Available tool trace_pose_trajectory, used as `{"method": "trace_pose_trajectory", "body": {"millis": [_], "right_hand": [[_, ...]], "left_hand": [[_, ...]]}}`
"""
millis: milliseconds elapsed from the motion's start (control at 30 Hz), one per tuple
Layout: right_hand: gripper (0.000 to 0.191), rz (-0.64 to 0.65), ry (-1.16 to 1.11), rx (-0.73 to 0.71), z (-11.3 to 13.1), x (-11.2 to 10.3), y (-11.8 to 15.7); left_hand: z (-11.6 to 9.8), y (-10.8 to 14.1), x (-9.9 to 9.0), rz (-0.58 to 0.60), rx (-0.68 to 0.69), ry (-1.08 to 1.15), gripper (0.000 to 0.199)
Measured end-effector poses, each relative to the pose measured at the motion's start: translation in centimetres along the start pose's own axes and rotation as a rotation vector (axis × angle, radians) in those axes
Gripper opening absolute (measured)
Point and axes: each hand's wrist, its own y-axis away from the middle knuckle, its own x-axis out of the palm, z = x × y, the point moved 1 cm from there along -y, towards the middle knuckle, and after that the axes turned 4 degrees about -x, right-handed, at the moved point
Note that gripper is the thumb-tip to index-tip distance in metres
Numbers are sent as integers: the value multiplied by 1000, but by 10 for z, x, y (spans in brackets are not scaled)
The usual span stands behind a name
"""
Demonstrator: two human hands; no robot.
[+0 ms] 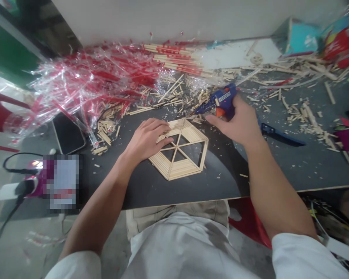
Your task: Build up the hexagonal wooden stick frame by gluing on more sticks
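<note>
A hexagonal frame of thin wooden sticks lies flat on the dark table, with spokes crossing at its middle and several stick rows along some sides. My left hand rests on its upper left part, fingers bent over the sticks; whether they grip or only press is unclear. Just above and right of the frame, my right hand is at a blue glue gun with an orange trigger. The palm is behind the handle, and the thumb and fingers reach round it. The gun's nozzle points left, over scattered stick bits.
Red and clear plastic wrappers heap at the back left, beside bundled sticks. A dark phone lies left, near a purple power strip with cables. Blue-handled cutters and stick scraps are on the right.
</note>
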Motion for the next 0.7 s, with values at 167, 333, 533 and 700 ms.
{"method": "trace_pose_trajectory", "body": {"millis": [167,333,533,700], "right_hand": [[48,-43,-32,-4,-1,1,1],[41,-95,-92,2,-6,6,-1],[41,-86,-177,-56,-9,16,-2],[40,-174,-85,-37,-1,12,-1]], "left_hand": [[2,0,3,-33,14,-9,28],[0,1,4,-78,46,-30,26],[-11,1,3,-119,132,-48,27],[-12,-1,11,-96,179,-69,41]]}}
